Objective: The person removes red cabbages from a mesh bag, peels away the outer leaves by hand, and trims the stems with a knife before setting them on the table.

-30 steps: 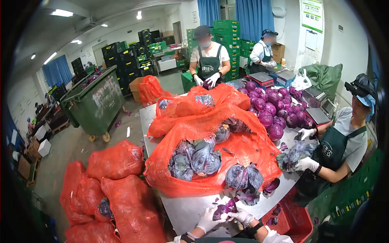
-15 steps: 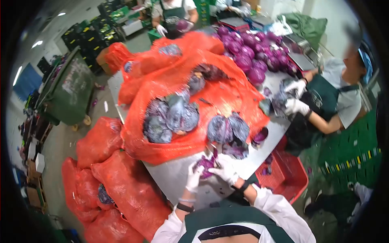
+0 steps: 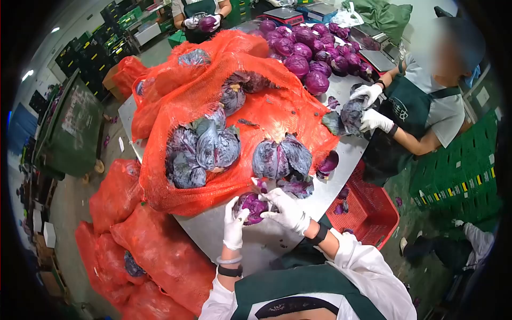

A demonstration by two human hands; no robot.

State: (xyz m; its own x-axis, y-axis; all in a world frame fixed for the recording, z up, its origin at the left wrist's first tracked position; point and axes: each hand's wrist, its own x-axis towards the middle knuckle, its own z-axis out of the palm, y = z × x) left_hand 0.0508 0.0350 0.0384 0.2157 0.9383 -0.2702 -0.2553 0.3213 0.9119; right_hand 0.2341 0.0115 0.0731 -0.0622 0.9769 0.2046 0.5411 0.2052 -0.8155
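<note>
Between my gloved hands, over the near edge of the metal table (image 3: 209, 234), is a small red cabbage (image 3: 253, 207) with bright purple, shiny leaves. My left hand (image 3: 233, 225) grips its left side. My right hand (image 3: 288, 212) closes on it from the right, fingers bent over the top and thumb at the near side. A white-and-purple scrap (image 3: 260, 185) shows just beyond the fingertips. Farther on, dusky outer-leaved cabbages (image 3: 274, 159) lie on an open orange mesh sack (image 3: 213, 194), with a loose purple leaf (image 3: 327, 164) to their right.
Trimmed cabbages (image 3: 304, 50) are heaped at the table's far right. A co-worker at right handles a leafy cabbage (image 3: 352, 114); another person stands at the back. A red crate (image 3: 381, 213) sits low at right. Full mesh sacks (image 3: 165, 250) and a green bin (image 3: 72, 125) stand left.
The view has shifted, so the scene sits farther left. The cabbage in my hands has turned, showing a rounder, smoother side, and my right fingers now lie across its top.
</note>
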